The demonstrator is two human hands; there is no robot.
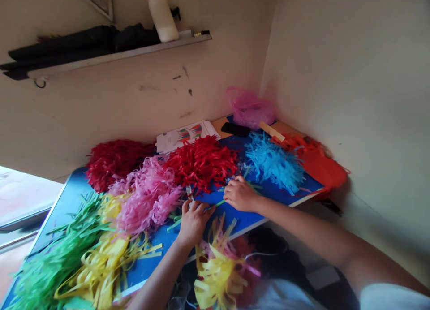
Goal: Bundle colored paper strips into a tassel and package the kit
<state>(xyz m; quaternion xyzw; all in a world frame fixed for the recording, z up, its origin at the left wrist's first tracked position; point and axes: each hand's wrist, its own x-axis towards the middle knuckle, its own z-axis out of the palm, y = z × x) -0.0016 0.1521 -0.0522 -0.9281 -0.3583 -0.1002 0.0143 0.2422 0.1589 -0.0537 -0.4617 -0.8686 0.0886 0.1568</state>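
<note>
My left hand [194,220] is over the front part of the blue table [250,219], its fingers bent around a thin green strip [219,203]. To its right, my right hand [240,194] has curled fingers at the strip's other end, beside some shiny bits. A red fringed paper bunch [203,162] lies just behind both hands. The pink fringed bunch [149,195] is left of my left hand. Yellow fringes [220,272] hang at the table's front edge, below my hands. A light blue bunch [273,160] lies beyond my right hand.
Green [63,256] and yellow strips [104,265] cover the table's left side. Behind are a dark red bunch [117,162], printed papers [188,134], a black phone [235,129] and a pink bag [251,107]. Orange material [322,166] lies right. A wall shelf [117,59] holds a white bottle [163,16].
</note>
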